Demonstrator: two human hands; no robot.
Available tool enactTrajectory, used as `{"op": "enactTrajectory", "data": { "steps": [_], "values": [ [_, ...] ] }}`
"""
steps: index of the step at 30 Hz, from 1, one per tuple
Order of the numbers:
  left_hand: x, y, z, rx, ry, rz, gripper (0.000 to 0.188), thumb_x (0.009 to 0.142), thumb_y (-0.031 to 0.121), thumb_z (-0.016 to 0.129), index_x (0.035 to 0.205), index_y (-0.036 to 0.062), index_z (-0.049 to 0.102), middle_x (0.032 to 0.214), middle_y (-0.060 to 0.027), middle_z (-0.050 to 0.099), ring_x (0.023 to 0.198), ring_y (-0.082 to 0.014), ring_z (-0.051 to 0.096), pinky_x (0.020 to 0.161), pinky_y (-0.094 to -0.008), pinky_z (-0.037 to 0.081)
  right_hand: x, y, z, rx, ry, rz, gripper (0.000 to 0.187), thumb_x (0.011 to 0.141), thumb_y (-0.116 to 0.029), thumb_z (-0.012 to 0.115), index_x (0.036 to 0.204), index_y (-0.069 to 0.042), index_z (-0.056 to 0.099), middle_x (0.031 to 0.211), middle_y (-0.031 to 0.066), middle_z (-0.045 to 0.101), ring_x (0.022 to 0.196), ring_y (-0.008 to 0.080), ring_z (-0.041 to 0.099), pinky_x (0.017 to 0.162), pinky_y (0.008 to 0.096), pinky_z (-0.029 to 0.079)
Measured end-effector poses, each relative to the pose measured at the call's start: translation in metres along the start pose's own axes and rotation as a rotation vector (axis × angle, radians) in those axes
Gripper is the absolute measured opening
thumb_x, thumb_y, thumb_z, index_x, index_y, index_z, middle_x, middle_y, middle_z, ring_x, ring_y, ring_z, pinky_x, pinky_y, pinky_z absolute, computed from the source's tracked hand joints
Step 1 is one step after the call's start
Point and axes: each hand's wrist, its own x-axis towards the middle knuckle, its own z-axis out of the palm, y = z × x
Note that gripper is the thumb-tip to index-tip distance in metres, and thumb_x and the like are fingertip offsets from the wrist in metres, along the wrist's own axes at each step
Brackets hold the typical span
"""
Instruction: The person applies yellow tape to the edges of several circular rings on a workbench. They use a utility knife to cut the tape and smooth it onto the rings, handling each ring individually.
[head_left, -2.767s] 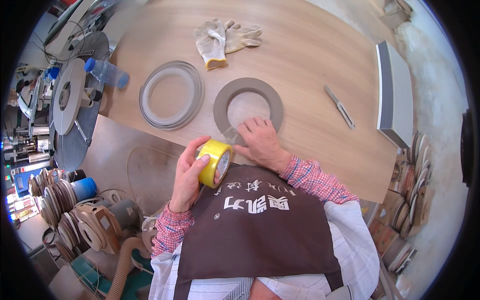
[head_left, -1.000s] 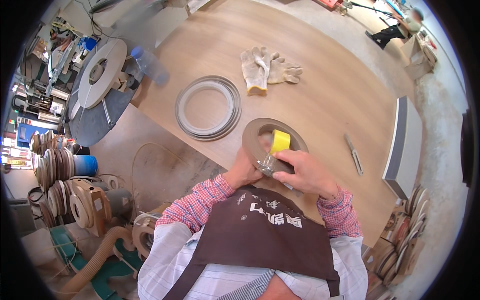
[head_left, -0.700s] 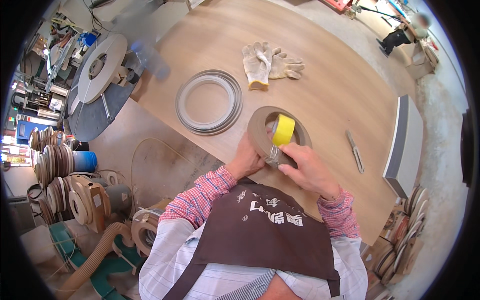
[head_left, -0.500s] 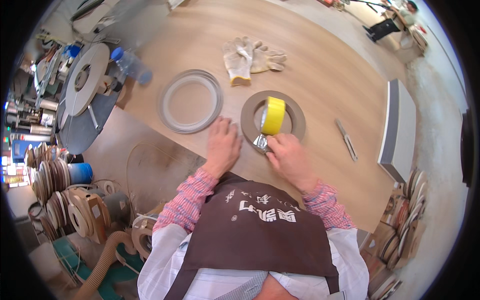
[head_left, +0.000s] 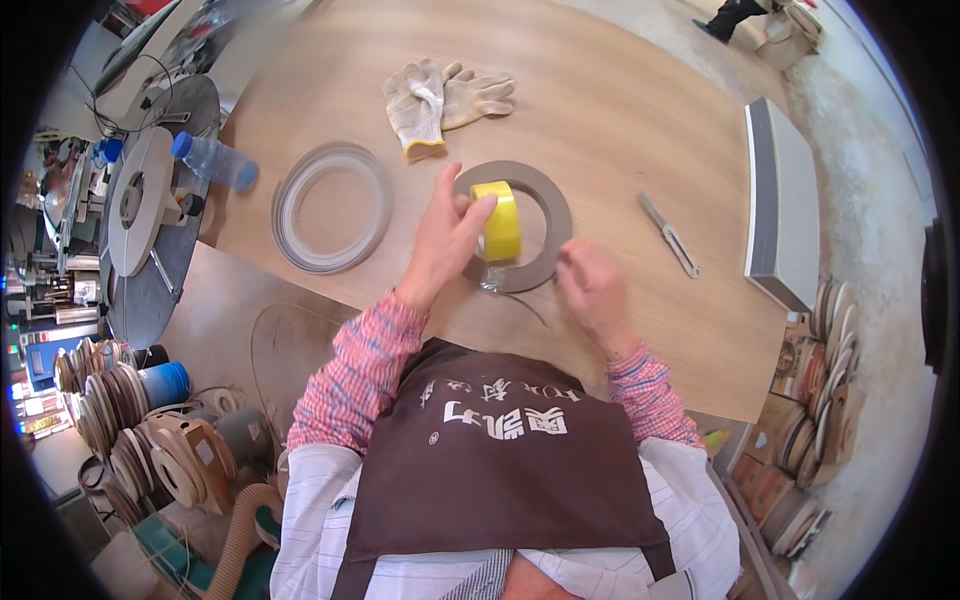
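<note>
A flat coil of grey-brown edge banding [head_left: 556, 200] lies on the table in front of me. Over its left part a roll of yellow tape [head_left: 503, 235] stands on edge, with a shiny clear strip running from its bottom onto the coil's near rim. My left hand [head_left: 440, 235] grips the roll from the left, thumb over its top and forefinger stretched away from me. Close to the coil's lower right edge is my right hand [head_left: 594, 290], fingers curled together; whatever may be in them is hidden. A thin loose end [head_left: 528, 308] of banding sticks out on the near side.
To the left lies a paler banding coil [head_left: 290, 250]; beyond are work gloves [head_left: 425, 105] and a plastic bottle [head_left: 215, 162]. A utility knife [head_left: 668, 236] and a white-topped block [head_left: 785, 210] are on the right. Banding rolls [head_left: 190, 465] crowd the floor beside the table.
My left hand has come up from the table onto the tape roll. My right hand has moved from the clear strip to the coil's right edge. The view has shifted slightly.
</note>
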Motion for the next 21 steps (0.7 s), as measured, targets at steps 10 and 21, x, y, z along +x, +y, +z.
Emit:
{"op": "enactTrajectory", "data": {
  "steps": [10,21],
  "values": [
    [-0.037,0.003,0.007,-0.339,-0.250,-0.185,0.066,0.098,0.010,0.057,0.156,0.0005,0.026,0.109,-0.0196,0.071,0.091,-0.0252,0.074,0.082,-0.0350,0.059,-0.013,0.116,-0.053,-0.616,0.134,0.365,0.033,0.090,-0.015,0.068,0.120,-0.002,0.063,0.114,0.0187,0.064,0.108,0.0376,0.060,0.095,0.0491,0.047],
    [-0.075,0.000,-0.002,-0.356,-0.198,-0.302,0.053,0.105,0.020,0.058,0.149,0.0008,0.037,0.096,-0.0102,0.065,0.064,-0.0156,0.064,0.056,-0.0291,0.053,0.043,0.010,0.035,-0.129,0.033,-0.131,0.027,0.088,-0.010,0.067,0.114,-0.001,0.065,0.108,0.0178,0.066,0.104,0.0370,0.064,0.089,0.0463,0.053]
  ]
}}
